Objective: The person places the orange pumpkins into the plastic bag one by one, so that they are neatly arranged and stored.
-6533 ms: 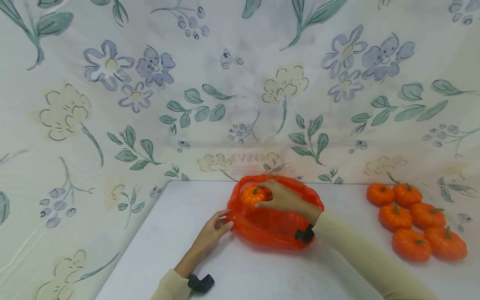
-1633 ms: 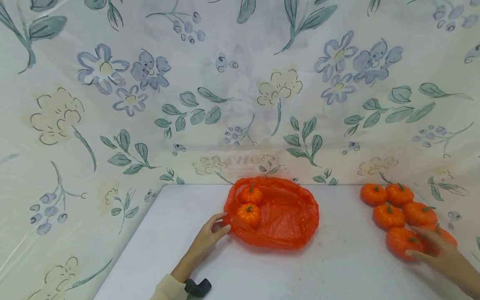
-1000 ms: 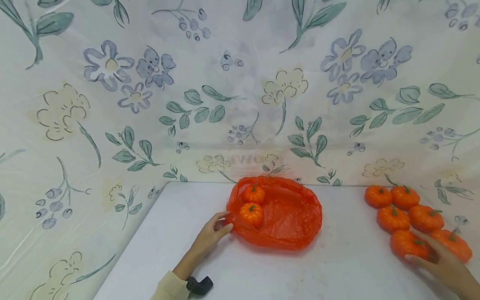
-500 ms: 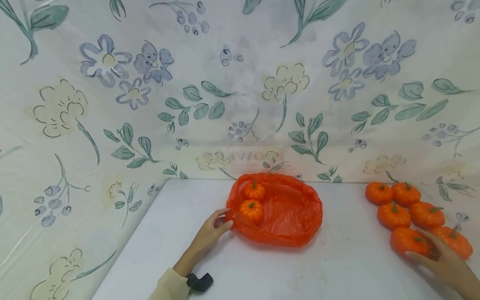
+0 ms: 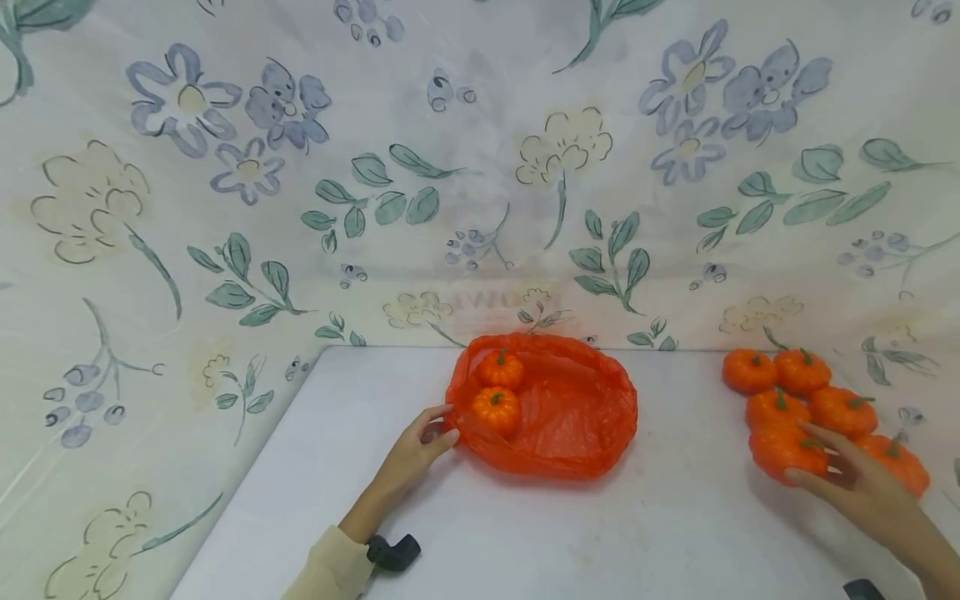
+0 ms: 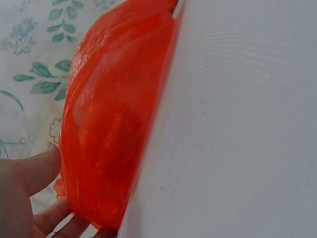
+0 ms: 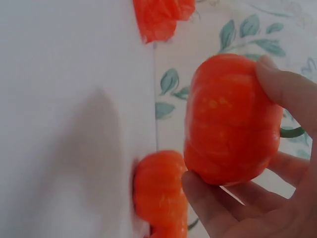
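Observation:
An orange plastic bag [image 5: 581,421], its mouth spread wide, sits on the white table with two small toy pumpkins, one pumpkin [image 5: 501,369] behind another pumpkin [image 5: 497,411], at its left side. My left hand [image 5: 411,450] touches the bag's left edge with its fingertips, thumb and fingers apart. In the left wrist view, some fingertips are hidden behind the thin plastic. At the right, my right hand [image 5: 862,483] grips a larger toy pumpkin [image 7: 230,119] between thumb and fingers, its green stem toward the palm. The right wrist view shows it raised off the table.
Several more toy pumpkins [image 5: 843,410] are grouped at the table's back right, just beyond the right hand. A flowered cloth [image 5: 480,167] hangs behind the white table [image 5: 525,533]. A black wrist mount [image 5: 393,552] is on the left wrist.
A second pumpkin now lies in the bag. The right hand has moved to the right-hand group and lifted a front pumpkin slightly left and up. The left hand stays at the bag's edge.

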Available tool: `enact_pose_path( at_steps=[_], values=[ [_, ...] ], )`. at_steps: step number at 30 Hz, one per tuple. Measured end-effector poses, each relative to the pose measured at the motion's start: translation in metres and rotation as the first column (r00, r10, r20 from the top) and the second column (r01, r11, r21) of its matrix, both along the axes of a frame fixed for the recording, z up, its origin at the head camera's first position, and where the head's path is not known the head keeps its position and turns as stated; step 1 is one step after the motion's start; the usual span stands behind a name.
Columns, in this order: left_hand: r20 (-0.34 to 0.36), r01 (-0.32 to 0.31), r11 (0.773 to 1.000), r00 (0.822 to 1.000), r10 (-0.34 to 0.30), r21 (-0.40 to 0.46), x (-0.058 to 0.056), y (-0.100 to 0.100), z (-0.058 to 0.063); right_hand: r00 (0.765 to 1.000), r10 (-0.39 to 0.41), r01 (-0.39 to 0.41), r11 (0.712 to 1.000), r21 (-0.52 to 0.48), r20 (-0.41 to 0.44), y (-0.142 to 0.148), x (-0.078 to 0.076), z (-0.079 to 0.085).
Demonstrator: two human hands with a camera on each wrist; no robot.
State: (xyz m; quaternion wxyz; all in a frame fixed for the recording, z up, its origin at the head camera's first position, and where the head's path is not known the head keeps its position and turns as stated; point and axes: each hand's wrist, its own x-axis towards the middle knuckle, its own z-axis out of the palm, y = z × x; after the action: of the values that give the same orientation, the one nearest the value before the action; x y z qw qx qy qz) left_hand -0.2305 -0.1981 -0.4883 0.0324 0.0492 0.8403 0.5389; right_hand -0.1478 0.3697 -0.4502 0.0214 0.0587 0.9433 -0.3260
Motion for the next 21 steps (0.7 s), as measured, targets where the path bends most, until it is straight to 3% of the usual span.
enact_pose_path(
  at_steps=[7, 13, 21],
  values=[
    [0.003, 0.013, 1.000, 1.000, -0.013, 0.023, -0.001, 0.000, 0.006, 0.997, 0.061, -0.062, 0.998, -0.024, -0.042, -0.023, -0.008, 0.018],
    [0.010, 0.015, 1.000, 1.000, -0.015, 0.021, -0.002, 0.000, 0.000, 0.988, 0.136, -0.140, 0.988, -0.063, -0.068, -0.048, -0.015, 0.023],
    [0.027, -0.005, 1.000, 1.000, 0.005, 0.026, 0.002, 0.000, 0.004, 0.964, 0.218, -0.233, 0.969, -0.086, -0.149, -0.094, -0.045, 0.036]
  ],
)
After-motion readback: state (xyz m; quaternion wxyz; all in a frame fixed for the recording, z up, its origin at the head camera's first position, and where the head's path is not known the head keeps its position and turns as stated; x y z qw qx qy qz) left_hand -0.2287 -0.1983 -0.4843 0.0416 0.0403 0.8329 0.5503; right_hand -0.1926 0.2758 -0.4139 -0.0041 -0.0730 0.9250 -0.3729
